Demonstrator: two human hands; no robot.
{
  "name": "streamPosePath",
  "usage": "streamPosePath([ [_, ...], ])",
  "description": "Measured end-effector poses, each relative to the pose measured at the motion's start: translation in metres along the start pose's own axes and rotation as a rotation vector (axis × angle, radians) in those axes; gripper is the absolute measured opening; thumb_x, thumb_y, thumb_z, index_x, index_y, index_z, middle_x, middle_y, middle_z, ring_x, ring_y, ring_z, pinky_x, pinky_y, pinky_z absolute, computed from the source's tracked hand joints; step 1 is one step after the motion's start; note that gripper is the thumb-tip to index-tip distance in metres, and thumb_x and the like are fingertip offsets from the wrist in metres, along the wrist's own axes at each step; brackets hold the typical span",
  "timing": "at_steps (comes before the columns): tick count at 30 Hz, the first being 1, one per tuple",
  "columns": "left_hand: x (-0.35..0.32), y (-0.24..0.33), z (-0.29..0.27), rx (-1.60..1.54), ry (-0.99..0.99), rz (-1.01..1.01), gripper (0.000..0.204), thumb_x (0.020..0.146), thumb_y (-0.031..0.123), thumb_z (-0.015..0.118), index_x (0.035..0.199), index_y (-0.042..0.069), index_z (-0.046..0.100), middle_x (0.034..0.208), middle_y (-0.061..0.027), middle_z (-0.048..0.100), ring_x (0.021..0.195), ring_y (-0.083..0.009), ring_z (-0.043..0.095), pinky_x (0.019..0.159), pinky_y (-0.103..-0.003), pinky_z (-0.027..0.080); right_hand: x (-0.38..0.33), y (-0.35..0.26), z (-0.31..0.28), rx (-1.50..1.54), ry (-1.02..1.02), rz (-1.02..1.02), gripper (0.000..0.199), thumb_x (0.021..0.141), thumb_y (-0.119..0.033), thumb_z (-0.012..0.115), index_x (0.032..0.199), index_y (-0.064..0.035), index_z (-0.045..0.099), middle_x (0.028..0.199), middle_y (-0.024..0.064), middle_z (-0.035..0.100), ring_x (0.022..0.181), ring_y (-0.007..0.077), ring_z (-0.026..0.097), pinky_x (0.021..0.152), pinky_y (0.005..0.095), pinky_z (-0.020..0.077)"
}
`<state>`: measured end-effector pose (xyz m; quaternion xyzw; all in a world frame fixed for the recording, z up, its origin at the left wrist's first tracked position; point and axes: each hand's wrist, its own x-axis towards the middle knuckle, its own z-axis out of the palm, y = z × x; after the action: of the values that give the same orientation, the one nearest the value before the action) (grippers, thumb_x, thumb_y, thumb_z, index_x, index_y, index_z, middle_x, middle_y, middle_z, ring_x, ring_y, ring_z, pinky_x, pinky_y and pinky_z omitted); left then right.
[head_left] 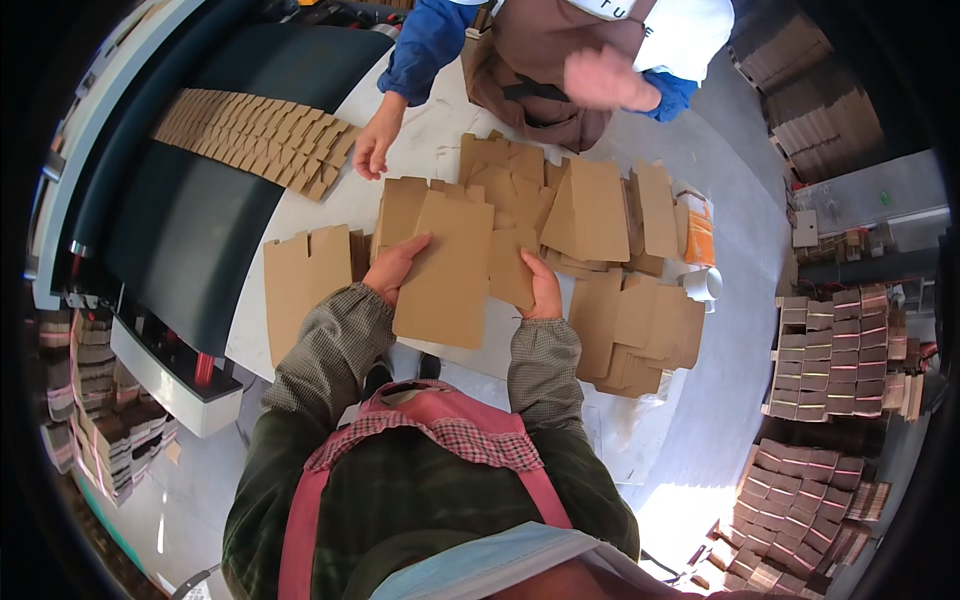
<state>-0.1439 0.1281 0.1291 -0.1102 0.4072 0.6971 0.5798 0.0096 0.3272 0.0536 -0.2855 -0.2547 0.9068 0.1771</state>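
Far left of the held blank: dark conveyor belt curving downward, carrying a shingled row of flat cardboard pieces. Just right of that row, a co-worker's hand resting on the white table, blue sleeve above it.

Immediately left of the held blank: a notched cardboard sheet lying flat, edge overhanging the table toward the belt.

Centre: flat cardboard box blank, tan, tilted slightly, raised a little off the table. Left hand closed on its left edge, thumb over the top face, fingers hidden beneath. Right hand just right of the blank, curled around a second cardboard piece that tucks behind the blank's right edge; hard to tell whether it grips both. Checked sleeves and a pink apron strap below.

Judged from its look: light, thin, stiff across the panel yet prone to bend along score lines and flaps; dry matte surface, unlikely to slip. Best taken at opposite long edges, thumb above and fingers below, away from notched tabs that could tear or crease.

Right of the blank: loose heap of more blanks, overlapping at all angles, spreading down toward a lower pile. Beyond that heap, an orange packet and a white cup. Farthest right, stacked bundles of folded cartons on the floor.
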Motion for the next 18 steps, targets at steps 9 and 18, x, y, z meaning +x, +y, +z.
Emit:
streamPosePath([
  [9,-0.077,-0.019,-0.121,0.216,0.414,0.695,0.034,0.094,0.02,0.055,0.122,0.0,0.055,0.108,-0.0103,0.064,0.091,-0.0165,0.063,0.081,-0.029,0.051,-0.043,-0.052,-0.044,-0.322,0.165,-0.174,0.034,0.089,-0.011,0.057,0.122,-0.0043,0.052,0.114,0.0088,0.061,0.102,0.0219,0.06,0.085,0.0339,0.0503],
  [18,-0.107,-0.053,-0.342,0.75,1.182,0.759,0.053,0.088,0.027,0.064,0.129,-0.004,0.048,0.131,-0.0209,0.051,0.121,-0.0271,0.05,0.098,-0.035,0.04,-0.076,-0.096,-0.086,-0.505,0.226,-0.281,0.039,0.092,-0.011,0.055,0.129,-0.0026,0.048,0.12,0.0077,0.058,0.108,0.0183,0.057,0.089,0.0312,0.0473],
])
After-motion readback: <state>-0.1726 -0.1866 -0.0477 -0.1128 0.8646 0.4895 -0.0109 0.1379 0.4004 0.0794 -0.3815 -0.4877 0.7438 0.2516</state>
